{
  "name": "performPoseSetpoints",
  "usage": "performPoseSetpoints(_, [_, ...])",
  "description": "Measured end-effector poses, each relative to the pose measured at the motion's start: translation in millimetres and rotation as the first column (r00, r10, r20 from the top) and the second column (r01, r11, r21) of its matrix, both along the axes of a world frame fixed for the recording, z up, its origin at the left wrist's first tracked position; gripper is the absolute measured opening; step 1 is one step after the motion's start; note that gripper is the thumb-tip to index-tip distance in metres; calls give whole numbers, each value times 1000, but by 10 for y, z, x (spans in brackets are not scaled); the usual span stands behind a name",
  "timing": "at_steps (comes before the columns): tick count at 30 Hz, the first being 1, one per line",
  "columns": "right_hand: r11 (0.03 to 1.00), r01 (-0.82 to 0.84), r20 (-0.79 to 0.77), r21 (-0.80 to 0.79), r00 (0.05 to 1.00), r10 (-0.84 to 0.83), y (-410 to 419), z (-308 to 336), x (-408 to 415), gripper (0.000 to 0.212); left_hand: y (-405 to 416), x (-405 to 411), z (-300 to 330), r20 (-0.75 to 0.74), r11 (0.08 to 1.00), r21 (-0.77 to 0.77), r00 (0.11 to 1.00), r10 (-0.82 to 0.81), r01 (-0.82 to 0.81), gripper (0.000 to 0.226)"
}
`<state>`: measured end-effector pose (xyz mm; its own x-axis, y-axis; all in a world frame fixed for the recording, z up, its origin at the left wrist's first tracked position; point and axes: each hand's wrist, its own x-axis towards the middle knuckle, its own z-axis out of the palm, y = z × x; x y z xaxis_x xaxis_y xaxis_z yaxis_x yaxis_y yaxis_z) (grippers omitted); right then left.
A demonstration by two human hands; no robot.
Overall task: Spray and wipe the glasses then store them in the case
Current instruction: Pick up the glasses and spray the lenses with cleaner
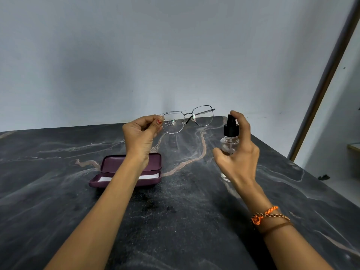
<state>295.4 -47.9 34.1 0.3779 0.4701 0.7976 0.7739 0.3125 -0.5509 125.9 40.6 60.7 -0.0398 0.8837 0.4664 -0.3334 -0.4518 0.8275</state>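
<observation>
Bracelets [269,216] of orange and brown cord circle the right wrist, and above them the right hand [238,152] grips a small clear spray bottle [229,141] upright, forefinger resting on its black pump top. Just beside the nozzle, the glasses [188,118] hang in the air above the dark marbled table [185,221], pinched at one end by the left hand [140,136], fine droplets speckling the nearer lens. Beneath the left forearm lies the open maroon case [124,172] with a white cloth [150,175] inside.

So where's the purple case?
The open case lies on the dark table, left of middle, under the left hand's forearm, below the held glasses.
</observation>
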Motion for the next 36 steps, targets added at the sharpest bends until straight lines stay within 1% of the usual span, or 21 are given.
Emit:
performPoseSetpoints(3, [1000, 13, 19, 16, 1000, -14, 7, -7, 14, 68, 4, -2, -6, 1, 1000, 2, 1000, 0, 0, 14])
performPoseSetpoints(5, [1000, 16, 4, 21, 1000, -16, 12, -10, 5, 67, 3, 2, -6, -1, 1000, 5, 1000, -1, 1, 14])
performPoseSetpoints(9, [999, -11, -43, 50, 999, 13, 20, -28, 5, 76, 4, -5, 2, 0, 1000, 11, 1000, -1, 1, 14])
performPoseSetpoints(12, [998, -20, -30, 55, 999, 22, 26, -52, 4, 78, 5, -13, 2, 11, 1000, 5, 1000, 1, -1, 12])
performPoseSetpoints(15, [1000, -9, -56, 27, 998, 11, 47, -96, 22, 79, 4, -16, -3, 20, 1000, -7, 1000, 2, -1, 11])
performPoseSetpoints(19, [999, -6, -144, -35, 990, 1, 107, -196, 120, 92, 5, -31, -14, 34, 1000, -17, 999, 2, -1, 10])
performPoseSetpoints(23, [988, -135, -234, -72, 965, 115, 155, -278, 200, 95, 10, -48, -29, 33, 1000, -24, 999, 3, -2, 10])
performPoseSetpoints(25, [984, -163, -256, -66, 956, 141, 178, -302, 216, 94, 14, -53, -33, 25, 1000, -22, 1000, 1, -1, 11])
performPoseSetpoints(28, [983, -178, -272, -52, 949, 158, 188, -333, 231, 94, 18, -55, -34, 19, 1000, -17, 1000, 2, -1, 12])
performPoseSetpoints(31, [981, -185, -238, -48, 956, 169, 176, -344, 228, 93, 21, -59, -33, 25, 1000, -13, 1000, 3, -3, 12])
performPoseSetpoints(33, [979, -197, -255, -45, 950, 179, 150, -318, 181, 94, 24, -66, -35, 29, 1000, -13, 1000, 5, -4, 13])
performPoseSetpoints(35, [984, -175, -274, -45, 949, 156, 129, -290, 139, 98, 24, -76, -38, 29, 1000, -12, 1000, 9, -8, 13])
performPoseSetpoints(36, [989, -138, -258, -49, 958, 121, 123, -281, 126, 101, 25, -79, -37, 30, 1000, -10, 1000, 11, -10, 13])
